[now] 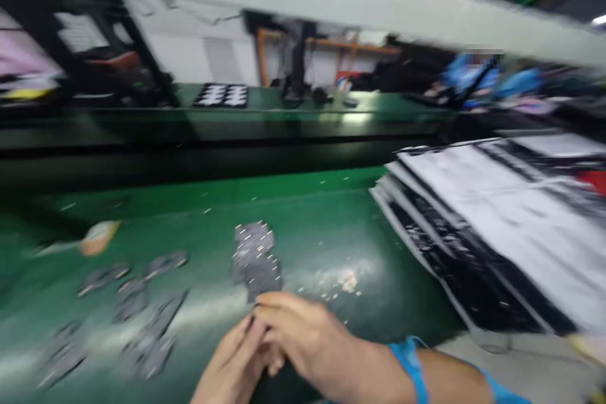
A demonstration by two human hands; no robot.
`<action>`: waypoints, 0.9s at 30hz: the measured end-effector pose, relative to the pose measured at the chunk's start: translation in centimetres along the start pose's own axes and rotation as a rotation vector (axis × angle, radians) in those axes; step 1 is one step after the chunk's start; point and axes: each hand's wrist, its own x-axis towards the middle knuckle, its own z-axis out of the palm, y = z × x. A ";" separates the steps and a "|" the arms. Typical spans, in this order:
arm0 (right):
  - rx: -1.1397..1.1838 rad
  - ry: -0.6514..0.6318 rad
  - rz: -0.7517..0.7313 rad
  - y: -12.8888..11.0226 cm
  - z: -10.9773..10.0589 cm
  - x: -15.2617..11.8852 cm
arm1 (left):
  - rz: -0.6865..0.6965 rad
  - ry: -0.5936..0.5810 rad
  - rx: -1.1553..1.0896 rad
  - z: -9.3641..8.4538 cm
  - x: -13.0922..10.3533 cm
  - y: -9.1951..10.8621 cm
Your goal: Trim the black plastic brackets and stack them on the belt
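Head view has my left hand and right hand meeting low in the middle, over the near part of the green bench. I see the fingers of both bent and brought together at the tips, barely open; a tiny dark spot shows there, but blur keeps me from telling whether they grip anything. Just beyond the fingertips lies the gray piece, flat on the bench and dotted with short pale bits; I can't tell if I'm touching it. To its right are some pale crumbs, and farther right a big pile of black and white sheets. Over on the left I have several loose gray cutouts spread out, with a blurred pale-and-tan object behind them. A blue band circles my right forearm.
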 end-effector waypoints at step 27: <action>0.603 -0.024 0.682 1.6 0.6 -1.6 | 0.250 0.025 0.303 -1.6 -2.1 0.4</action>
